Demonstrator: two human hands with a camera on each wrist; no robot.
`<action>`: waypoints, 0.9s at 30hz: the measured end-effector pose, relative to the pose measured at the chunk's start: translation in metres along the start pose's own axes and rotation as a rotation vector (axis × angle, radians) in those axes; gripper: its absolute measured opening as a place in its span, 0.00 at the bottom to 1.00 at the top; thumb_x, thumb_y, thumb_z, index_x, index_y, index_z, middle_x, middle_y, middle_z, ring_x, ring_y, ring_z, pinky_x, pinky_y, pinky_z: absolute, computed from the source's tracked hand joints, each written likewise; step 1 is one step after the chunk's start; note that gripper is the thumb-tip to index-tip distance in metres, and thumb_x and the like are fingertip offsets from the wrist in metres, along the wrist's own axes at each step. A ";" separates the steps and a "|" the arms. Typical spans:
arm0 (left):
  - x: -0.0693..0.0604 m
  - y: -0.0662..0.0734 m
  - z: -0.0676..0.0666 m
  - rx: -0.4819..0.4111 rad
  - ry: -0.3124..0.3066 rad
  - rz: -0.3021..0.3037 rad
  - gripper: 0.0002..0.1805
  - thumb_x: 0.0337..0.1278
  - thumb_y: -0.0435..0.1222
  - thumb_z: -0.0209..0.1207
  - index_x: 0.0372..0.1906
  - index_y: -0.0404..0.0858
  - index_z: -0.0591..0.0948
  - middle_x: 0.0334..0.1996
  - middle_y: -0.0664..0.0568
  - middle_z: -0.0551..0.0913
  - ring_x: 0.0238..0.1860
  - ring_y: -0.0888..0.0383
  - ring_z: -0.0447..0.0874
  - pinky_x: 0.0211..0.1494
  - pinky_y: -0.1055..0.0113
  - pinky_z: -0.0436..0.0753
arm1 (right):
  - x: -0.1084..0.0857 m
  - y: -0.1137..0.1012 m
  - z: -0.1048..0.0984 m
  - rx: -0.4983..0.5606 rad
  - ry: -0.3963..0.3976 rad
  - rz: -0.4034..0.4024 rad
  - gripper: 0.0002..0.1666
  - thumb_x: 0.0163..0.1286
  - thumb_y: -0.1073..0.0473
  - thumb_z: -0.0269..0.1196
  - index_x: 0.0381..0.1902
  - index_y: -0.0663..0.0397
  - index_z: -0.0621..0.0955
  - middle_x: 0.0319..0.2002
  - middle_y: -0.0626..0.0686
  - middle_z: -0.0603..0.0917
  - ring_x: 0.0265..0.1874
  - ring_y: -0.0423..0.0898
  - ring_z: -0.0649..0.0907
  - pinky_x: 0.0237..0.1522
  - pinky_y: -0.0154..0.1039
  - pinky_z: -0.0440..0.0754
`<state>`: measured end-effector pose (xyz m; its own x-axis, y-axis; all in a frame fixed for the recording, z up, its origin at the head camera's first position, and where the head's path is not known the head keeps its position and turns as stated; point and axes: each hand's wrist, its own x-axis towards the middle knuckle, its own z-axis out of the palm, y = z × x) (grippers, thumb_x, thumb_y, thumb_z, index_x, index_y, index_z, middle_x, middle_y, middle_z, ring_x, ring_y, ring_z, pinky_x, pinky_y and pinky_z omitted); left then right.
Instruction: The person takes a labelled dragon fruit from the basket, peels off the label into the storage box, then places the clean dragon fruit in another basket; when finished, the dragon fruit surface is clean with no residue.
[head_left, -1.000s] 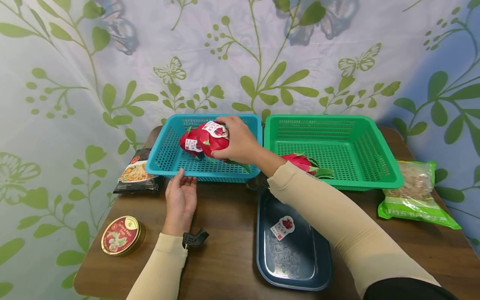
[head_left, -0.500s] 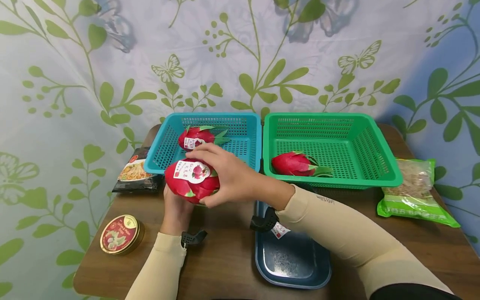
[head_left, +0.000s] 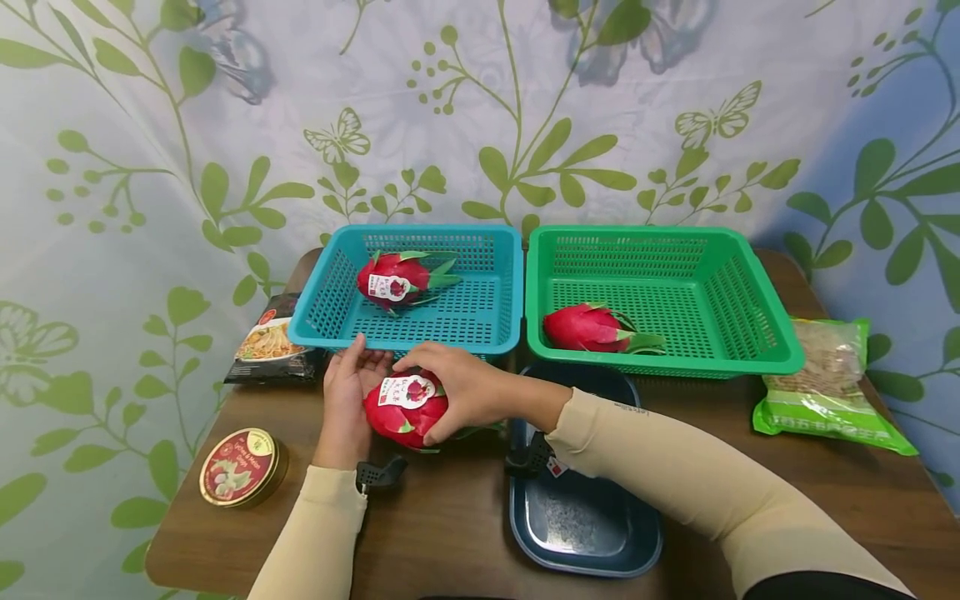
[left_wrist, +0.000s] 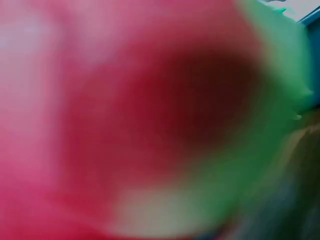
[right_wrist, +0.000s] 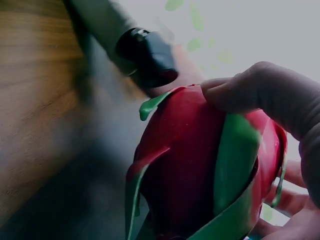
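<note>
My right hand [head_left: 476, 387] grips a red dragon fruit [head_left: 397, 425] with a white label, held in front of the blue basket [head_left: 330, 337]. In the right wrist view, the thumb presses one side of this dragon fruit [right_wrist: 190, 150] and the fingers lie on the other. My left hand [head_left: 347, 417] is palm up by the basket's front rim, fingers relaxed, close beside the fruit; whether they touch is unclear. A blurred dragon fruit [left_wrist: 125, 115] fills most of the left wrist view. Inside the blue basket lies another labelled dragon fruit [head_left: 382, 268].
A third dragon fruit [head_left: 581, 327] lies in the green basket [head_left: 783, 360]. Before the baskets stands a dark blue tray [head_left: 645, 558] with a label inside. A round tin [head_left: 238, 468] and a black noodle packet [head_left: 270, 350] are left; a green-edged bag [head_left: 825, 392] is right.
The right hand has lifted a dragon fruit out of the blue basket, brought it forward over the left hand, then moved it slightly right and down. The left hand has barely moved.
</note>
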<state>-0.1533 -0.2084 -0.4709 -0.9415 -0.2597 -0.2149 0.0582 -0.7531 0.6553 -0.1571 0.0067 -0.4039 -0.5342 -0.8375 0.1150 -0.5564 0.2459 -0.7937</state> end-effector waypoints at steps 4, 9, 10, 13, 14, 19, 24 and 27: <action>0.003 0.004 -0.002 0.059 -0.051 0.035 0.17 0.79 0.35 0.58 0.59 0.33 0.65 0.40 0.41 0.78 0.38 0.54 0.81 0.53 0.62 0.85 | -0.001 0.008 0.005 0.006 -0.035 0.022 0.54 0.48 0.59 0.85 0.71 0.58 0.71 0.64 0.52 0.73 0.62 0.46 0.72 0.48 0.32 0.83; 0.003 0.009 -0.004 0.205 -0.076 0.048 0.17 0.80 0.36 0.57 0.60 0.32 0.66 0.36 0.44 0.81 0.37 0.54 0.83 0.52 0.59 0.87 | -0.002 0.016 0.008 -0.044 -0.069 0.069 0.55 0.49 0.57 0.85 0.72 0.57 0.71 0.65 0.52 0.73 0.63 0.46 0.72 0.49 0.31 0.82; 0.003 0.010 -0.005 0.241 -0.078 0.040 0.18 0.80 0.38 0.58 0.60 0.32 0.66 0.37 0.44 0.82 0.37 0.54 0.84 0.53 0.58 0.87 | -0.002 0.017 0.008 -0.050 -0.073 0.079 0.55 0.49 0.57 0.85 0.72 0.56 0.71 0.65 0.52 0.73 0.63 0.46 0.72 0.50 0.31 0.82; 0.003 0.012 -0.009 0.349 -0.113 0.000 0.24 0.82 0.43 0.56 0.64 0.29 0.66 0.42 0.41 0.83 0.40 0.54 0.85 0.56 0.56 0.86 | -0.001 0.020 0.008 -0.068 -0.084 0.094 0.54 0.50 0.56 0.85 0.72 0.55 0.71 0.66 0.52 0.73 0.64 0.46 0.71 0.50 0.31 0.81; 0.002 0.012 -0.010 0.383 -0.128 -0.019 0.26 0.82 0.45 0.55 0.65 0.28 0.65 0.44 0.40 0.84 0.42 0.53 0.86 0.57 0.55 0.85 | -0.001 0.021 0.007 -0.069 -0.087 0.093 0.54 0.51 0.56 0.84 0.72 0.54 0.70 0.66 0.52 0.73 0.64 0.46 0.71 0.51 0.31 0.81; 0.000 0.012 -0.018 0.672 -0.304 -0.086 0.31 0.83 0.48 0.54 0.67 0.23 0.67 0.56 0.35 0.82 0.52 0.52 0.85 0.61 0.59 0.82 | -0.001 0.022 0.007 -0.063 -0.095 0.076 0.53 0.53 0.53 0.84 0.73 0.55 0.70 0.66 0.52 0.72 0.64 0.46 0.71 0.52 0.32 0.81; -0.003 0.019 -0.032 1.010 -0.709 -0.030 0.33 0.71 0.40 0.65 0.73 0.31 0.68 0.66 0.39 0.75 0.63 0.46 0.75 0.59 0.61 0.83 | -0.003 0.023 0.005 -0.062 -0.086 0.075 0.54 0.53 0.51 0.84 0.73 0.54 0.70 0.67 0.51 0.73 0.64 0.46 0.71 0.51 0.32 0.81; -0.003 0.021 -0.038 1.049 -0.908 -0.034 0.47 0.57 0.37 0.75 0.78 0.39 0.64 0.70 0.43 0.71 0.67 0.42 0.69 0.58 0.55 0.84 | -0.006 0.022 0.004 -0.075 -0.089 0.081 0.54 0.54 0.49 0.84 0.73 0.55 0.70 0.67 0.52 0.73 0.63 0.46 0.71 0.51 0.32 0.81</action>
<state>-0.1370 -0.2462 -0.4839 -0.8449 0.5338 0.0343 0.1380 0.1555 0.9782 -0.1639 0.0149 -0.4241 -0.5226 -0.8526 -0.0041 -0.5611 0.3475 -0.7513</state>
